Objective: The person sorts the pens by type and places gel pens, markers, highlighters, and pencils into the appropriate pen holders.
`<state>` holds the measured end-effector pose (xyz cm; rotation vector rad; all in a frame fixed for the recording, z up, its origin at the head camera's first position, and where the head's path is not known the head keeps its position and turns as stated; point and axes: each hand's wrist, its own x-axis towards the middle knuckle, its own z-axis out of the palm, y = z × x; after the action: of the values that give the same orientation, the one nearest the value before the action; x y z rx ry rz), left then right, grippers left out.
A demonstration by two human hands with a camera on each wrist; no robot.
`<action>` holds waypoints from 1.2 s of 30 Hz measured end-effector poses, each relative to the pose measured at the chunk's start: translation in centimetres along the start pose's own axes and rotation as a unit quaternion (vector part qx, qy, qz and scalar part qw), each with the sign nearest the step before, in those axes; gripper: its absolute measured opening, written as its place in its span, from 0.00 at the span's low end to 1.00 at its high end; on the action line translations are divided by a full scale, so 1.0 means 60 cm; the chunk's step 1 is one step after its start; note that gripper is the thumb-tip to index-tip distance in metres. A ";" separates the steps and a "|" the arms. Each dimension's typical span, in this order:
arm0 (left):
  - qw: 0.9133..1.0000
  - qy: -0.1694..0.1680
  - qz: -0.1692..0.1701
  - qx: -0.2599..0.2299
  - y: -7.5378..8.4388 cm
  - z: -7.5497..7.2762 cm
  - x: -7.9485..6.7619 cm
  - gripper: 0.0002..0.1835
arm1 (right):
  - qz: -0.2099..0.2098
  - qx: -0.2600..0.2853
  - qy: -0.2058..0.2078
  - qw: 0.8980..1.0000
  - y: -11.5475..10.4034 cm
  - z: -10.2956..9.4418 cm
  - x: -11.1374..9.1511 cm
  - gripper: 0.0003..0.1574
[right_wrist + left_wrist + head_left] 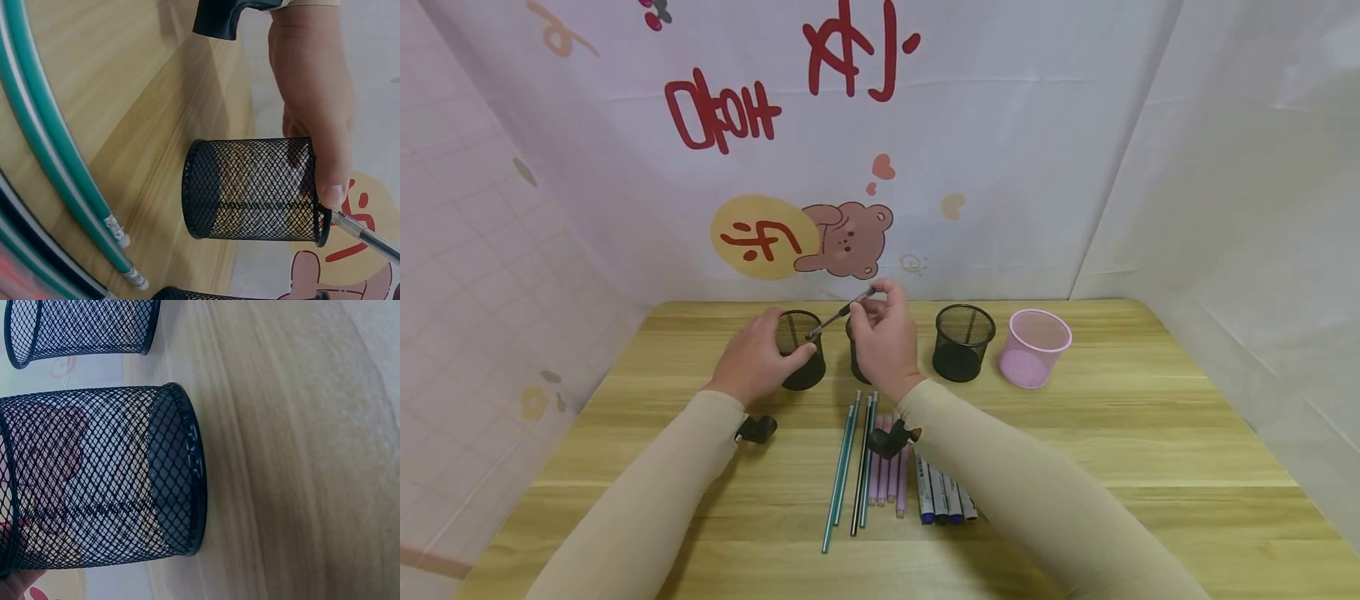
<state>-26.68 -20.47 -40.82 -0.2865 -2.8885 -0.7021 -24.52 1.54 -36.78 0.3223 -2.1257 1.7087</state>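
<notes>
My left hand (754,360) grips the leftmost black mesh pen cup (803,373) near its rim. In the right wrist view, the thumb of this left hand (315,100) lies at the cup's rim and other fingers are partly hidden behind the mesh. A slim pen (835,320) with a clear barrel is pinched in my right hand (887,343). It slants down to the left, its lower end at that cup's mouth. A second black mesh cup (858,367) is mostly hidden by the right hand.
A third black mesh cup (964,343) and a pink mesh cup (1034,350) stand to the right. Teal pencils (840,479), a black pencil (861,475), pink pens (892,475) and several markers (942,492) lie nearer me, some partly under the right forearm. A printed backdrop (1000,167) hangs behind.
</notes>
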 end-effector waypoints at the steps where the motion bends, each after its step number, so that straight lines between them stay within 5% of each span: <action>1: 1.000 0.000 0.000 0.005 0.000 0.000 0.000 0.48 | -0.003 -0.004 -0.002 1.000 0.002 0.001 0.000 0.21; 36: 0.999 -0.002 -0.002 0.038 0.005 -0.002 -0.001 0.53 | 0.033 -0.100 -0.102 0.989 0.002 0.018 -0.011 0.21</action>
<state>-26.52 -20.30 -40.61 -0.2725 -2.9131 -0.5902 -24.15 0.49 -37.33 0.3869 -2.4589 1.5362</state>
